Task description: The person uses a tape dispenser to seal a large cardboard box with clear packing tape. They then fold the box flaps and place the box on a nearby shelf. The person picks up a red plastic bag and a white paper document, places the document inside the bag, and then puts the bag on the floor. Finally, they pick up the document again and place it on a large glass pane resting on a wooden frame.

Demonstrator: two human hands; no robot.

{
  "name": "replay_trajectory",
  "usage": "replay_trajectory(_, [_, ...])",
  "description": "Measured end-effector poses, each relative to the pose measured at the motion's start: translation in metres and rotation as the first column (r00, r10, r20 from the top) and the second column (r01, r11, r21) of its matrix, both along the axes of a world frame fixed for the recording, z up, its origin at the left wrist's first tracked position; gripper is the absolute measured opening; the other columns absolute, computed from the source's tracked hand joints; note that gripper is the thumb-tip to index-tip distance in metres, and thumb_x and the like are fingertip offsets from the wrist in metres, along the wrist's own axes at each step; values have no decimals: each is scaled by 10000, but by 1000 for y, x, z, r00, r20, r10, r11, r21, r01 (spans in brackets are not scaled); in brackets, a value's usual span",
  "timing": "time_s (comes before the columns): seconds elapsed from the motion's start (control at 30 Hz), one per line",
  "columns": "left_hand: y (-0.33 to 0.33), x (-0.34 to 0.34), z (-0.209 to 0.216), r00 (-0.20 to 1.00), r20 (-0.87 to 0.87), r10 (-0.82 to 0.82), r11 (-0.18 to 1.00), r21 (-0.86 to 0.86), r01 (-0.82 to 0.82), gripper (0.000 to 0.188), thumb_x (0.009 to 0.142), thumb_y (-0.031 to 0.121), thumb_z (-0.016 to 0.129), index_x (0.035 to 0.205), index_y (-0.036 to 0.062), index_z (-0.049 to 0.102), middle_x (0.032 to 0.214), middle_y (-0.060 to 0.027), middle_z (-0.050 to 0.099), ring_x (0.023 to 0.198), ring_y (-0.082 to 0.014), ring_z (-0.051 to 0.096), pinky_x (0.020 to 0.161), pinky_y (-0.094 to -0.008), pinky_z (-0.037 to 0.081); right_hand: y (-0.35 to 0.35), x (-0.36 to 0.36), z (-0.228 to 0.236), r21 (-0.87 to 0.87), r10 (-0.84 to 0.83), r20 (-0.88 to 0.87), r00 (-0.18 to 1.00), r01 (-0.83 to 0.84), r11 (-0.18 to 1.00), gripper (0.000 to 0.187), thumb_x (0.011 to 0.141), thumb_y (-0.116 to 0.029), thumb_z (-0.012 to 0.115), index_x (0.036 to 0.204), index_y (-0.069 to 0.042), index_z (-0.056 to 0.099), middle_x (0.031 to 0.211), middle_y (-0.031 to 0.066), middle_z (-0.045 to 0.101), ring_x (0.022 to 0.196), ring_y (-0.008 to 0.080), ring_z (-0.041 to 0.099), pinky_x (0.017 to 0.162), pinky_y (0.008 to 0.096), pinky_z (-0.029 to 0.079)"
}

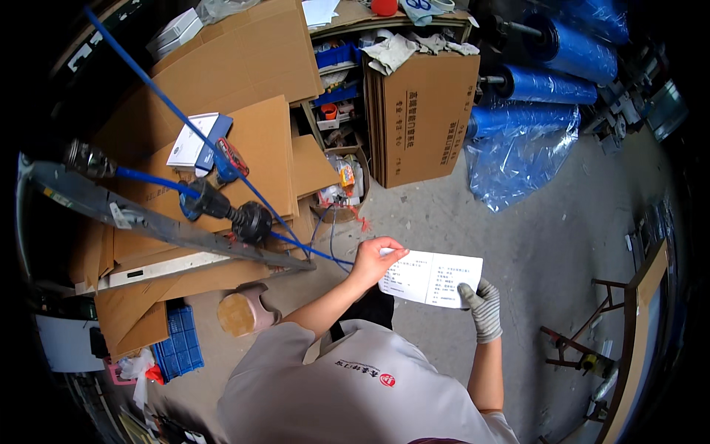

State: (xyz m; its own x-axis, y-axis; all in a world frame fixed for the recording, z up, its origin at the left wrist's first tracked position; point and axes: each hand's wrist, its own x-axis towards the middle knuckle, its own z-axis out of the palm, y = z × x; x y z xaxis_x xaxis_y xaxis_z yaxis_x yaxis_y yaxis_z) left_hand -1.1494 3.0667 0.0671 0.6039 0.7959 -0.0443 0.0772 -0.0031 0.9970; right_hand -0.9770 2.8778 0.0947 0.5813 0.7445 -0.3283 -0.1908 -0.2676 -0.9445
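A white sheet of printed labels (423, 278) is stretched between my two hands in front of my body, with a line down its middle splitting it into two blocks of print. My bare left hand (375, 259) pinches its upper left corner between thumb and fingers. At the right end, my right hand (484, 308), in a grey-and-white striped glove, grips the lower right edge with the thumb on top. The fingers behind the sheet are partly hidden.
Flat cardboard (259, 148) covers a bench at left, with a cordless drill (232, 160) on it. A blue hose (303, 246) runs beside a metal post. A stool (248, 311) and blue crate (179, 343) stand lower left. Blue film rolls (547, 85) lie at upper right.
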Motion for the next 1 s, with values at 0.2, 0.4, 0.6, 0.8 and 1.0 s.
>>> replay_trajectory(0.2, [82,129,8,994,-35,-99,981,166,104,172,765,174,687,763,7,644,705,-82,644,664,-159,629,614,-271,480,29,95,-14,-19,-197,152,969,202,979,235,805,-245,672,888,-28,639,669,-7,594,513,42,489,428,194,377])
replay_trajectory(0.4, [209,213,40,993,-37,113,917,389,-90,144,753,151,684,787,17,642,765,-68,616,734,-171,613,667,-273,481,37,191,-39,-28,-349,167,922,358,933,231,811,-230,660,865,-9,623,646,23,598,457,50,475,374,193,337])
replay_trajectory(0.6, [345,256,44,886,-3,464,698,617,-363,152,715,158,690,743,24,622,780,-109,594,734,-274,590,676,-339,470,92,300,-64,-37,-393,130,910,401,915,198,811,-215,656,837,-27,598,620,11,576,418,58,443,347,203,312])
replay_trajectory(0.8, [470,244,65,600,16,800,353,795,-493,253,685,196,716,821,8,614,897,-142,579,864,-311,553,767,-380,447,216,404,-45,14,-144,166,975,144,989,194,823,-221,647,845,-32,606,638,3,580,442,46,448,372,198,325])
replay_trajectory(1.0, [584,226,89,399,-167,901,335,854,-398,476,693,306,709,1030,-8,590,1102,-187,531,1043,-337,502,878,-412,423,307,463,-41,-6,50,159,986,-50,999,171,839,-183,627,880,-18,609,755,6,605,622,52,502,517,203,408])
